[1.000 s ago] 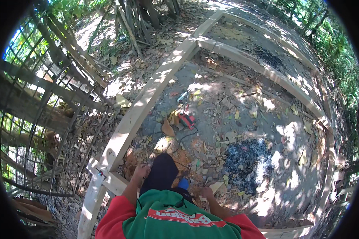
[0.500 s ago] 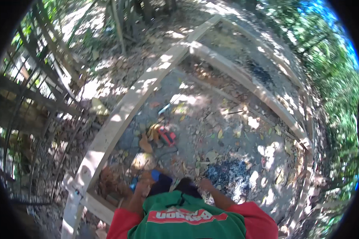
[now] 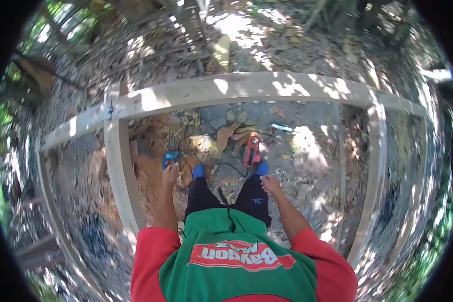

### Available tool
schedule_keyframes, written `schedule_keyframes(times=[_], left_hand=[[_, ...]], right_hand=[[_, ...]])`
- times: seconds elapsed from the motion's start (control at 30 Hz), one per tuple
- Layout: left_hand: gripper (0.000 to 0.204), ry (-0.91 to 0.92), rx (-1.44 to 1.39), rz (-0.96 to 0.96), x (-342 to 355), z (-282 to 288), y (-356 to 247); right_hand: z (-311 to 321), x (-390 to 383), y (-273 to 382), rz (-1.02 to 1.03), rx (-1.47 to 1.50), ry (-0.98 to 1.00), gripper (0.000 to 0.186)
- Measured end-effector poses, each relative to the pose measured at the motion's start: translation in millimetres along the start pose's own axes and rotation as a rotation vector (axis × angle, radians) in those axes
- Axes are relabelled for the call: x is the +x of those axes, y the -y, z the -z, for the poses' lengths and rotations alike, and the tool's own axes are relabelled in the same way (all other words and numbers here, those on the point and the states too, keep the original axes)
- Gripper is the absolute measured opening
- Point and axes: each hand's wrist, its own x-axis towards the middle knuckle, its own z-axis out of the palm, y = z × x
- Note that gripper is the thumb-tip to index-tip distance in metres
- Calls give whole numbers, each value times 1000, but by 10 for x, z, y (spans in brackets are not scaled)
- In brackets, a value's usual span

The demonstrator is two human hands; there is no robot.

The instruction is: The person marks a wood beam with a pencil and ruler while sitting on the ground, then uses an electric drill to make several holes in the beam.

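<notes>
One blue tool (image 3: 169, 158): seeing it on the ground inside the timber frame (image 3: 196, 90), just beyond the left hand (image 3: 170, 173). Finding the left fingers pointing away from the body, right at its near edge. Not being able to tell whether touching or gripping, or whether spread or pressed together. Also failing to make out its long axis or pointing direction, being small and partly covered.

Noting the right hand (image 3: 270, 184) hanging near the right knee, beside the right shoe (image 3: 261, 168). Observing its fingers bending inward; not being able to tell whether pinching anything.

Recording the frame as enclosing bare ground, dry leaves (image 3: 225, 135), an orange-brown patch (image 3: 148, 168) and both tools. Finding the red tool (image 3: 249, 153) lying beyond the right shoe, its long axis running away from the body, far end leaning slightly right. Tracing a dark cord (image 3: 231, 167) curving over the ground between the left shoe (image 3: 199, 171) and the red tool. Spotting a pale strip (image 3: 282, 128) lying farther out, to the right, near the frame's long far beam.
</notes>
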Motion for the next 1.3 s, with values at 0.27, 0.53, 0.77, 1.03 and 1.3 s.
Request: schedule_keyframes(times=[0.27, 0.53, 0.77, 1.03, 1.3], left_hand=[[53, 406, 824, 106, -1539, -985, 1483], [59, 451, 848, 78, -75, -1464, 3089], [49, -15, 889, -96, 2488, -1292, 2631], [68, -138, 1307, -253, 4074, -629, 2639], [85, 156, 1429, -264, 4604, -394, 2751]], right_hand=[[-48, 2101, -619, 201, -382, 10, 33], [-724, 3427, -1077, 171, -304, -109, 43], [-1043, 4428, -1636, 114, -146, -240, 57], [-1213, 4287, -1510, 47, 41, -256, 33], [-1135, 4279, -1417, -55, 53, -177, 41]])
